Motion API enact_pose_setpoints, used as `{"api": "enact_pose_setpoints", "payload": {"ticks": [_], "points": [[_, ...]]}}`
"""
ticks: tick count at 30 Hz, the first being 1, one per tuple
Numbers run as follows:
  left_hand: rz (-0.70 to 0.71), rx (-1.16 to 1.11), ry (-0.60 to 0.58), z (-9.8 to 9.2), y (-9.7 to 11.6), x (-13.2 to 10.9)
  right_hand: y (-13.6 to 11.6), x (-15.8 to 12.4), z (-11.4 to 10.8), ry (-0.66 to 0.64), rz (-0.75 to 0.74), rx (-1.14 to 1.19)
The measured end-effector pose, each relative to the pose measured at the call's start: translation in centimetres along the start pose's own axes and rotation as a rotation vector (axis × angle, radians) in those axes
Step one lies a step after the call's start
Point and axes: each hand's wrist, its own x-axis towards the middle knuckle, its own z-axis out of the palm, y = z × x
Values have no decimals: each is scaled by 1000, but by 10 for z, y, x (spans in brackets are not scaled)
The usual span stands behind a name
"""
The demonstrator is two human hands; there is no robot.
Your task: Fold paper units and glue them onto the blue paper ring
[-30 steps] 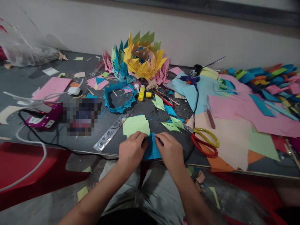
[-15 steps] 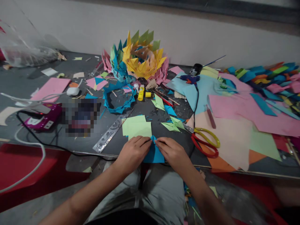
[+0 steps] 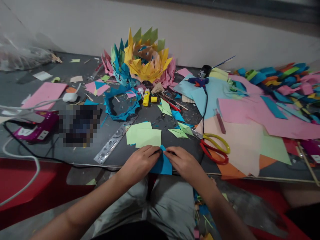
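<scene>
A piece of blue paper (image 3: 163,164) lies at the table's front edge, its far end coming to a folded point between my hands. My left hand (image 3: 143,160) pinches it from the left, fingertips near that point. From the right, my right hand (image 3: 182,160) presses its thumb and fingers together on the paper's other side. Light green paper sheets (image 3: 148,137) lie just beyond my left hand. Folded green paper pieces (image 3: 181,130) sit past my right hand, close to scissors (image 3: 216,146) with red and yellow handles.
A clear ruler (image 3: 112,141) lies on the left. Farther back are a blue paper ring (image 3: 122,116), a yellow glue stick (image 3: 146,97) and a tall multicoloured folded-paper ring (image 3: 147,71). A glue gun (image 3: 197,81) with a black cord rests on coloured sheets at the right.
The view has shifted slightly, so the table's things appear farther left. Both hands stay on the blue paper, and its folded tip looks narrower and flatter than before.
</scene>
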Motion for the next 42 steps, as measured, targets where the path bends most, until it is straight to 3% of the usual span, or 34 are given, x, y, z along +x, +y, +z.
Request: {"api": "enact_pose_setpoints", "payload": {"ticks": [10,19,25,30,35,38,40,42], "points": [[32,7,111,4,0,-1,1,1,0,-13,-12,40],[-2,23,124,6,2,-2,1,0,2,-2,-11,5],[32,73,31,3,-1,6,-4,6,-1,-24,-33,-93],[8,104,-95,-6,3,9,-28,-1,-4,-30,126,-187],[-37,64,-149,-8,11,1,-38,-18,-12,-20,209,-226],[-68,9,-149,-4,14,-7,-43,1,-20,-53,227,-235],[-98,-24,-151,1,16,-14,-55,34,-19,-72,202,-235],[-124,-32,-148,7,17,-20,-74,79,-9,-177,74,-163]]}}
